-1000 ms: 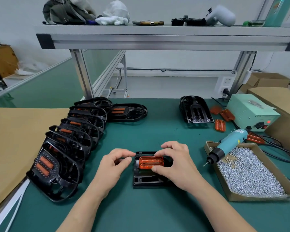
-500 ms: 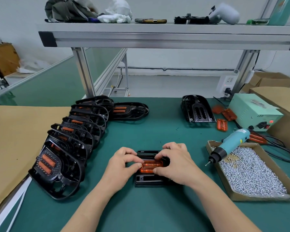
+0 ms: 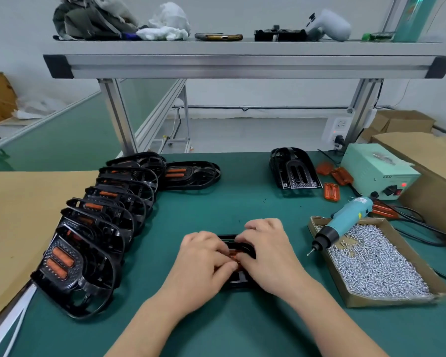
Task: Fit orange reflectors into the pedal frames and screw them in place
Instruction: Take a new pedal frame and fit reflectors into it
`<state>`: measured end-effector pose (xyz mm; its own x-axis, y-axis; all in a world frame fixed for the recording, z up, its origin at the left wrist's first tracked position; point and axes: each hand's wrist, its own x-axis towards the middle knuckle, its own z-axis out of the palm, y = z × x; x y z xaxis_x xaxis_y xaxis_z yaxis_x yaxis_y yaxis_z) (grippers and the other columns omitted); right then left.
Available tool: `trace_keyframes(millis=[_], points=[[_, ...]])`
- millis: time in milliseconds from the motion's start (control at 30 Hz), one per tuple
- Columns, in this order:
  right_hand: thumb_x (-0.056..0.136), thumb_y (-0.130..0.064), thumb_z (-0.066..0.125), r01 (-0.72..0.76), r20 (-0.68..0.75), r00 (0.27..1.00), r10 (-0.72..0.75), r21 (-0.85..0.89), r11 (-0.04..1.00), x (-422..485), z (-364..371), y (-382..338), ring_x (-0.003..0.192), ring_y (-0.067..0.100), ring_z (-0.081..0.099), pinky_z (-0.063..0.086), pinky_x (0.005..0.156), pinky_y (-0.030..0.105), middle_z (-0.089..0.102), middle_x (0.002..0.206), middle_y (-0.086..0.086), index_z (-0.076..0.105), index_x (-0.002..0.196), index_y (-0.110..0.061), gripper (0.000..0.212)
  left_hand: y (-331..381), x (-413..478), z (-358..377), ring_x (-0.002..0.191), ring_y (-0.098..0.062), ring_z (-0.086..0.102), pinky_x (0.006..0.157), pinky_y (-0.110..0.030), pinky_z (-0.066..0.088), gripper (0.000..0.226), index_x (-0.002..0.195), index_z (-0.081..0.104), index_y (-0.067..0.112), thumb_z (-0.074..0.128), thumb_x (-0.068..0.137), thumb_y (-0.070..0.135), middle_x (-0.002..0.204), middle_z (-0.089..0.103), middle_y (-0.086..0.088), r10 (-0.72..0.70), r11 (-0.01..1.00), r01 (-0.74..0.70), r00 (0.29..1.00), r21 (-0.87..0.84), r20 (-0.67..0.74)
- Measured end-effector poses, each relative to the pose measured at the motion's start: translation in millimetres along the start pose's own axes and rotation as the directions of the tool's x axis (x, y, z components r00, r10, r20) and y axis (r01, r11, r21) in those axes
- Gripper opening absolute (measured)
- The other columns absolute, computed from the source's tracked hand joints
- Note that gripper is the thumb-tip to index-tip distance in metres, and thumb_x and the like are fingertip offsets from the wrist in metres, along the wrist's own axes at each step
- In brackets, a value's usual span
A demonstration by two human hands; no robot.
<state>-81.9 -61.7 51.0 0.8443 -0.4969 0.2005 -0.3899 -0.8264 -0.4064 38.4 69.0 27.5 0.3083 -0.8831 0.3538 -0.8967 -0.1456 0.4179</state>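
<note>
a: orange ribbed plastic reflector (image 3: 233, 255) sits in the black plastic pedal frame (image 3: 238, 281), which lies flat on the green bench mat (image 3: 242, 207) right in front of the person. only a sliver of it shows between the hands.

b: left hand (image 3: 204, 256) has its fingers curled down on the reflector. right hand (image 3: 267, 253) curls over the frame's far edge, thumb beside the reflector.

a: best way, i think: press evenly at both ends so it drops square into the slot, with the frame pinned flat. then reach for the teal electric screwdriver (image 3: 345, 222) resting on the cardboard tray of silver screws (image 3: 376, 266).

b: is it fully seated? i cannot tell. the hands cover the slot, the clips and the screw holes.
</note>
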Motion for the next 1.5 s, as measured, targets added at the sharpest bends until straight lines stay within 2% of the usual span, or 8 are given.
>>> trace_keyframes(millis=[67, 200, 300, 433, 700, 1067, 1300, 1500], points=[[0.089, -0.022, 0.070, -0.013, -0.161, 0.986, 0.028, 0.098, 0.995, -6.7, -18.1, 7.7, 0.115, 0.017, 0.044, 0.029, 0.098, 0.018, 0.059, 0.117, -0.005, 0.073, 0.108, -0.021, 0.019, 1.6, -2.2, 4.7, 0.097, -0.008, 0.056, 0.101, -0.034, 0.032, 0.031, 0.087, 0.079, 0.032, 0.051, 0.093, 0.043, 0.094, 0.067, 0.018, 0.001, 1.000, -0.001, 1.000, 0.003, 0.012], [0.086, -0.017, 0.072, -0.216, -0.341, 0.905, 0.252, 0.141, 0.966, -18.0, -69.7, 45.2, 0.079, 0.012, 0.055, 0.036, 0.075, 0.028, 0.059, 0.087, -0.008, 0.068, 0.083, -0.022, 0.007, -1.3, -3.7, 6.8, 0.092, -0.002, 0.056, 0.105, -0.029, 0.029, 0.028, 0.086, 0.079, 0.029, 0.055, 0.097, 0.038, 0.093, 0.068, 0.020, -0.010, 1.000, 0.010, 1.000, -0.011, 0.007], [0.087, -0.019, 0.068, -0.444, -0.295, 0.854, 0.429, 0.016, 0.896, -26.7, -95.7, 77.4, 0.071, 0.019, 0.056, 0.033, 0.065, 0.032, 0.063, 0.074, -0.008, 0.063, 0.073, -0.024, 0.015, -0.3, 0.4, 6.9, 0.091, -0.003, 0.055, 0.103, -0.028, 0.029, 0.029, 0.085, 0.079, 0.027, 0.055, 0.098, 0.037, 0.092, 0.066, 0.019, 0.003, 1.000, -0.004, 0.999, 0.028, 0.032], [0.086, -0.017, 0.065, -0.559, -0.195, 0.819, 0.539, -0.064, 0.826, -38.9, -96.7, 102.8, 0.075, 0.027, 0.058, 0.038, 0.062, 0.034, 0.063, 0.070, -0.006, 0.062, 0.069, -0.024, 0.018, 0.5, 2.0, 8.3, 0.086, -0.006, 0.054, 0.101, -0.030, 0.032, 0.030, 0.080, 0.079, 0.025, 0.056, 0.097, 0.035, 0.086, 0.065, 0.018, 0.002, 0.999, -0.003, 1.000, 0.034, 0.018], [0.087, -0.023, 0.068, -0.536, 0.030, 0.838, 0.544, -0.132, 0.833, -42.7, -73.4, 117.0, 0.081, 0.021, 0.062, 0.050, 0.070, 0.034, 0.069, 0.084, -0.006, 0.071, 0.085, -0.029, 0.007, 2.6, 0.2, 10.1, 0.087, -0.007, 0.054, 0.098, -0.030, 0.034, 0.030, 0.078, 0.078, 0.026, 0.055, 0.096, 0.036, 0.086, 0.065, 0.019, 0.008, 0.998, -0.008, 1.000, 0.060, 0.000], [0.085, -0.022, 0.073, -0.527, -0.068, 0.849, 0.523, -0.057, 0.848, -48.0, -68.0, 117.2, 0.078, 0.017, 0.059, 0.044, 0.066, 0.031, 0.061, 0.075, -0.012, 0.063, 0.069, -0.028, 0.019, 15.5, 6.0, 10.8, 0.077, -0.009, 0.054, 0.087, -0.027, 0.035, 0.033, 0.060, 0.067, 0.023, 0.057, 0.092, 0.030, 0.071, 0.062, 0.017, 0.010, 0.986, 0.006, 0.996, 0.169, -0.094], [0.088, -0.022, 0.069, -0.506, -0.283, 0.807, 0.518, 0.119, 0.854, -50.8, -76.3, 116.8, 0.068, 0.009, 0.055, 0.036, 0.057, 0.029, 0.064, 0.070, -0.012, 0.069, 0.071, -0.026, 0.018, 37.0, 14.7, 9.3, 0.089, -0.008, 0.057, 0.090, -0.024, 0.035, 0.007, 0.083, 0.076, 0.025, 0.075, 0.084, 0.018, 0.084, 0.065, 0.019, -0.022, 1.000, 0.023, 0.979, 0.003, -0.205], [0.092, -0.033, 0.069, -0.340, -0.288, 0.838, 0.463, 0.386, 0.857, -45.9, -81.3, 92.3, 0.056, 0.001, 0.053, 0.033, 0.051, 0.016, 0.060, 0.053, -0.012, 0.067, 0.064, -0.022, 0.030, 66.3, 25.0, 6.0, 0.100, -0.006, 0.060, 0.082, -0.013, 0.044, 0.016, 0.092, 0.077, 0.029, 0.077, 0.084, 0.016, 0.092, 0.068, 0.024, -0.183, 0.926, 0.112, 0.968, -0.362, -0.170]])
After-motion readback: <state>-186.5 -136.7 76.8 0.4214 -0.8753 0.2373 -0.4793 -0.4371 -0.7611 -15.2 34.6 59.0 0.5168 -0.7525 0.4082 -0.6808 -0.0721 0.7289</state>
